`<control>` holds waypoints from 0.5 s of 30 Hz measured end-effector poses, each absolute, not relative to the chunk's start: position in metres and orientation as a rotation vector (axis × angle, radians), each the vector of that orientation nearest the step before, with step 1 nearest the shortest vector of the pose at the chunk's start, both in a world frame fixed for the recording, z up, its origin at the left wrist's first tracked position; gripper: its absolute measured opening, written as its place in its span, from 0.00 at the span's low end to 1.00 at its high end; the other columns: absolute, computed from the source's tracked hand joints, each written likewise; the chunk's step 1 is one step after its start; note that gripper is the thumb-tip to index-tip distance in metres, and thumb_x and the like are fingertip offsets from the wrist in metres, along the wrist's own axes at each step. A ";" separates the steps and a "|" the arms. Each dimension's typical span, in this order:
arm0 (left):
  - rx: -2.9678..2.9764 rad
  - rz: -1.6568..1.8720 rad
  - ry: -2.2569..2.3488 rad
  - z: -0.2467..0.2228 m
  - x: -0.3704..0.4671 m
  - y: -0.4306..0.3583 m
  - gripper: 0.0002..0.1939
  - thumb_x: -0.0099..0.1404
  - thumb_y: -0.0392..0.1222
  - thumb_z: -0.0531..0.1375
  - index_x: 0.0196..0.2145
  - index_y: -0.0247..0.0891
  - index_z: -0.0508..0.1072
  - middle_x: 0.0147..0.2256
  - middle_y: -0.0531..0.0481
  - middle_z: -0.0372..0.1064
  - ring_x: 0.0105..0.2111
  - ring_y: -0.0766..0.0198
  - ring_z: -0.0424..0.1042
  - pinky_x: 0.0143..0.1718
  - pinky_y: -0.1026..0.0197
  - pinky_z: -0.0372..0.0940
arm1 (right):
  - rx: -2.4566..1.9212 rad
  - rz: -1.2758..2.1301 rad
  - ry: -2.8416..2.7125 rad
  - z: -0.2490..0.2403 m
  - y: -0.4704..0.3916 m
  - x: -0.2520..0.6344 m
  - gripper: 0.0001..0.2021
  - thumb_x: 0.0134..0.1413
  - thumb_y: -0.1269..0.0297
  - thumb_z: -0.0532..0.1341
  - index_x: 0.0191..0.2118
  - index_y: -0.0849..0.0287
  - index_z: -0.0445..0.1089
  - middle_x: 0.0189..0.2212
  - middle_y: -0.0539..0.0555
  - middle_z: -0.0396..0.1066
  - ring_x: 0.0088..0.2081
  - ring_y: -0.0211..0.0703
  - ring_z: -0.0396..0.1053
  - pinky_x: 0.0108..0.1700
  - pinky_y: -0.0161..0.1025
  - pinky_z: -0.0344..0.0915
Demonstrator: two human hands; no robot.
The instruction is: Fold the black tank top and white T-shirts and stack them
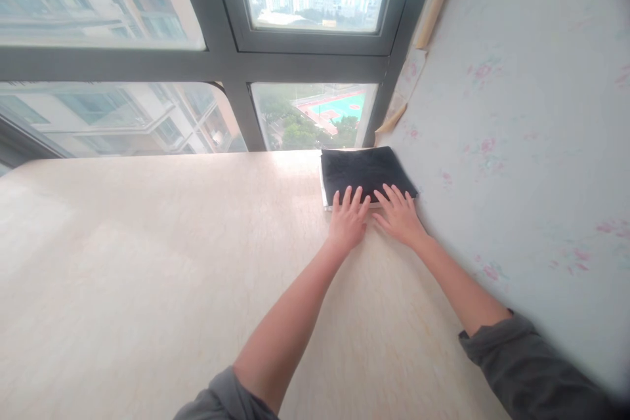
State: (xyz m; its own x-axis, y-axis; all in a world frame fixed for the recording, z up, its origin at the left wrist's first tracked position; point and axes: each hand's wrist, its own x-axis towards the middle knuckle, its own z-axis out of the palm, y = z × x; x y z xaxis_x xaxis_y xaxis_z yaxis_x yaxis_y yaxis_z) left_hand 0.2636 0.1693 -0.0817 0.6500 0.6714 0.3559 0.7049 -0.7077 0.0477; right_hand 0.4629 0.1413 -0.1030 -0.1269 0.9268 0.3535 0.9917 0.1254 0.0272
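A flat black rectangular thing (364, 167), perhaps folded cloth, lies over something with a white edge in the corner of the window sill. What is under it is mostly hidden. My left hand (348, 218) rests with spread fingers on its near edge, toward the left. Beside it, my right hand (398, 213) also has its fingers apart, their tips on the near right part of the black surface. Neither hand is closed around anything.
The pale sill (147, 262) stretches left and toward me. Grey window frames (315, 67) rise behind it. On the right stands a flower-patterned wall (531, 144), its wallpaper (394, 119) peeling near the window.
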 end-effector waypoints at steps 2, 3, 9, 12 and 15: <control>-2.763 -0.573 -1.189 -0.076 0.264 0.168 0.33 0.67 0.48 0.58 0.67 0.39 0.59 0.70 0.40 0.47 0.70 0.43 0.44 0.68 0.35 0.40 | -1.874 -0.310 -2.104 -0.097 0.146 0.465 0.28 0.67 0.50 0.49 0.67 0.57 0.60 0.68 0.62 0.56 0.68 0.59 0.51 0.66 0.63 0.47; -2.758 -0.601 -1.214 -0.071 0.265 0.170 0.31 0.68 0.50 0.56 0.66 0.39 0.60 0.69 0.39 0.49 0.69 0.43 0.46 0.68 0.35 0.41 | -1.866 -0.276 -2.062 -0.093 0.151 0.467 0.27 0.68 0.50 0.48 0.66 0.57 0.61 0.66 0.62 0.59 0.66 0.58 0.55 0.65 0.63 0.48; -2.688 -0.771 -1.444 -0.029 0.279 0.232 0.26 0.73 0.51 0.46 0.64 0.39 0.63 0.67 0.40 0.54 0.67 0.46 0.52 0.66 0.40 0.47 | -1.777 -0.157 -1.908 -0.065 0.216 0.488 0.27 0.69 0.51 0.44 0.64 0.59 0.64 0.64 0.62 0.61 0.65 0.56 0.58 0.66 0.59 0.53; -2.695 -0.704 -1.587 -0.021 0.282 0.280 0.27 0.73 0.51 0.46 0.64 0.39 0.62 0.68 0.41 0.51 0.68 0.44 0.47 0.67 0.39 0.44 | -1.787 -0.123 -1.954 -0.056 0.256 0.499 0.27 0.68 0.51 0.49 0.65 0.59 0.63 0.66 0.62 0.58 0.66 0.57 0.55 0.67 0.58 0.51; -2.780 -0.557 -1.649 -0.030 0.278 0.320 0.29 0.72 0.54 0.46 0.66 0.42 0.59 0.70 0.44 0.46 0.70 0.42 0.40 0.67 0.35 0.39 | -1.841 -0.126 -1.963 -0.054 0.288 0.507 0.23 0.66 0.53 0.56 0.61 0.58 0.65 0.62 0.62 0.62 0.61 0.55 0.62 0.63 0.58 0.60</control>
